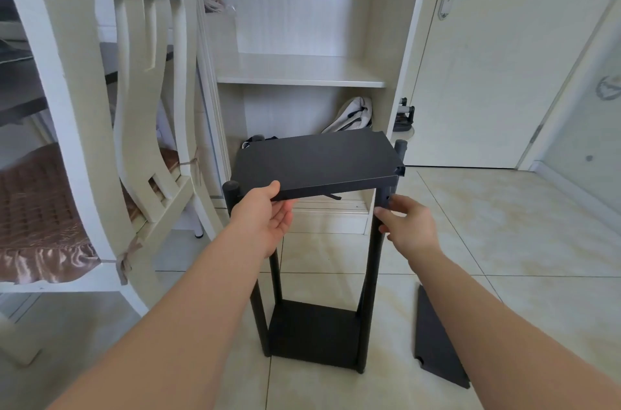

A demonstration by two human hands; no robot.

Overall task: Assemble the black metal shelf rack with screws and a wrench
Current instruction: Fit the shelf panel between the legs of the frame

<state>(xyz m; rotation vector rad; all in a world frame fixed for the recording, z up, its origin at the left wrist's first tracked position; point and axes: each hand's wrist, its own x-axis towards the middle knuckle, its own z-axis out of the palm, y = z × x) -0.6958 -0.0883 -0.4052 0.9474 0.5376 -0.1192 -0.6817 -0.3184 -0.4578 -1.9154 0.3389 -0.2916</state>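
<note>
At the rack point(312, 329) top, left hand point(265, 221) grips top shelf panel point(316, 161) by its near edge, thumb above; judged step: seating it. Right hand point(411, 226) fingertips touch near-right post point(375, 261); grip unclear. Next: align holes, insert screw.

Markings check | I read no text, label, brand or number anywhere | round emblem point(608, 87) on glass door point(571, 141) too blurred to read
</note>
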